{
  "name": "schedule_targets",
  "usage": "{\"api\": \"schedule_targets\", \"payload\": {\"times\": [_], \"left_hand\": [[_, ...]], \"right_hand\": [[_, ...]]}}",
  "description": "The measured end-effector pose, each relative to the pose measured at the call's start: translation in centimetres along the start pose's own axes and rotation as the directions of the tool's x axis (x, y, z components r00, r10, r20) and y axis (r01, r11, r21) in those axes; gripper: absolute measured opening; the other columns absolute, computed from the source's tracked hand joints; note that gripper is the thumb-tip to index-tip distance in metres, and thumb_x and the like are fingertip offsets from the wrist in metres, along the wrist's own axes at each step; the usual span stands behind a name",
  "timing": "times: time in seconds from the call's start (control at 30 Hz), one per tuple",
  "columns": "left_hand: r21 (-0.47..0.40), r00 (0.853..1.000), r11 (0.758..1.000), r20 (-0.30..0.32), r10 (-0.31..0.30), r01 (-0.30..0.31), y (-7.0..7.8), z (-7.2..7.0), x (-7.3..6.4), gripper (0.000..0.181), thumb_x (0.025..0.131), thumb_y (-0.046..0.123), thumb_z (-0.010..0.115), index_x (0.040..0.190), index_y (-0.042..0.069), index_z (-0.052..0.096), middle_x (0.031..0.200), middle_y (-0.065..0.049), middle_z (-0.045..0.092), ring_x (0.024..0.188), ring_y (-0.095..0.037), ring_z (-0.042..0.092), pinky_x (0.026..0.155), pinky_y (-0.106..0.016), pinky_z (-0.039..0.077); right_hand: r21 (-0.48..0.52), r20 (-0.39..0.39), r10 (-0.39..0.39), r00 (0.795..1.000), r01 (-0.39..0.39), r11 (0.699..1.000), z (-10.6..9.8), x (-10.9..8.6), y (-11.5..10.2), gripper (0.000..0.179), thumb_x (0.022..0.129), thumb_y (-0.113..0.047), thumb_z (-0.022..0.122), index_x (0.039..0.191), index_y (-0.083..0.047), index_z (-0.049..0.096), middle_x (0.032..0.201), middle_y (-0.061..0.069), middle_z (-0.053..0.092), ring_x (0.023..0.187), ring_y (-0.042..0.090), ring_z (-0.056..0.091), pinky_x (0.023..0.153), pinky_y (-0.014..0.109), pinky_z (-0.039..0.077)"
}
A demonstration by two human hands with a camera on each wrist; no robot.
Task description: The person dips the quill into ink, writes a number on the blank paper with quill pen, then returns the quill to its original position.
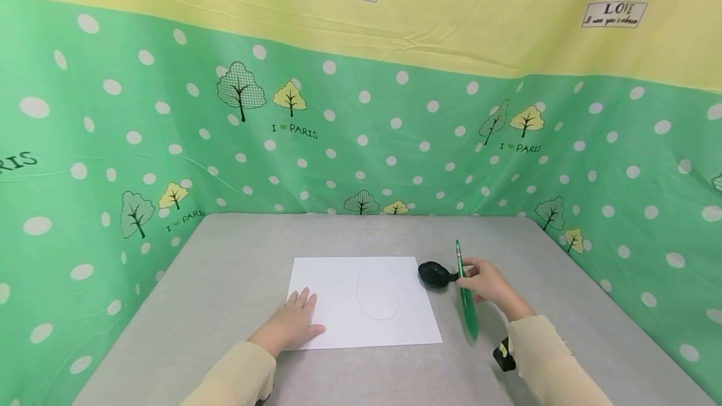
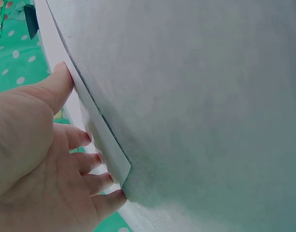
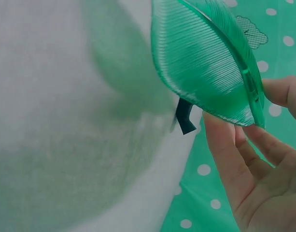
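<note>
A white sheet of paper (image 1: 333, 324) lies on the grey table, bearing a thin line drawing (image 1: 398, 299) of a loop with a tail, like a 6. My left hand (image 1: 293, 323) rests with spread fingers on its left side; in the left wrist view the fingertips touch the sheet's edge. To the right of the paper, my right hand (image 1: 486, 282) pinches a green feather-shaped pen (image 1: 468, 312) between thumb and fingers, its tip pointing away. In the right wrist view the translucent, ribbed plume (image 3: 205, 58) stands above the table. Just left of this hand lies a black rounded object (image 1: 434, 275) with a narrow neck.
A small black item with a yellow mark (image 1: 504, 356) shows beside the right sleeve. Green dotted cloth (image 1: 361, 143) with a yellow upper band walls the grey table (image 1: 237, 268) at the back and both sides.
</note>
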State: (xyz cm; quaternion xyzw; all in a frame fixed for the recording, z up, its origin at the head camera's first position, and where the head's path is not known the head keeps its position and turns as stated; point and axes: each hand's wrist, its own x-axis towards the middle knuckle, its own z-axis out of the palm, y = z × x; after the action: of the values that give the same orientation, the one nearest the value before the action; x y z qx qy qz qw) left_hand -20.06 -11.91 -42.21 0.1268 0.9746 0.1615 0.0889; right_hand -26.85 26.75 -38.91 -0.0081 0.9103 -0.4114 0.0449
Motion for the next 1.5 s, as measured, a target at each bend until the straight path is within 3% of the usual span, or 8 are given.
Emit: {"api": "schedule_targets", "payload": {"times": [0.3,1.5], "left_hand": [[0.004,1.000,1.000,-0.005,0.002,-0.002,0.0,0.0,0.1,0.068,0.088,0.035,0.059,0.133,-0.011,0.037,0.141,-0.031,0.027,0.130,-0.048,0.019,0.103,-0.058,0.019],[0.001,1.000,1.000,-0.003,-0.001,0.001,-0.1,0.1,0.1,0.069,0.088,0.035,0.059,0.133,-0.011,0.037,0.141,-0.030,0.027,0.130,-0.047,0.019,0.104,-0.057,0.018]], "right_hand": [[-0.089,-0.014,-0.010,1.000,0.008,0.996,0.4,0.0,0.7,0.054,0.080,-0.007,0.066,0.127,0.010,0.045,0.085,0.013,0.053,0.067,0.020,0.052,0.056,0.037,0.052],[-0.228,0.028,0.011,1.000,-0.005,0.974,1.9,-0.9,1.7,0.055,0.074,-0.006,0.066,0.121,0.016,0.044,0.094,0.023,0.059,0.068,0.023,0.060,0.049,0.033,0.053]]}}
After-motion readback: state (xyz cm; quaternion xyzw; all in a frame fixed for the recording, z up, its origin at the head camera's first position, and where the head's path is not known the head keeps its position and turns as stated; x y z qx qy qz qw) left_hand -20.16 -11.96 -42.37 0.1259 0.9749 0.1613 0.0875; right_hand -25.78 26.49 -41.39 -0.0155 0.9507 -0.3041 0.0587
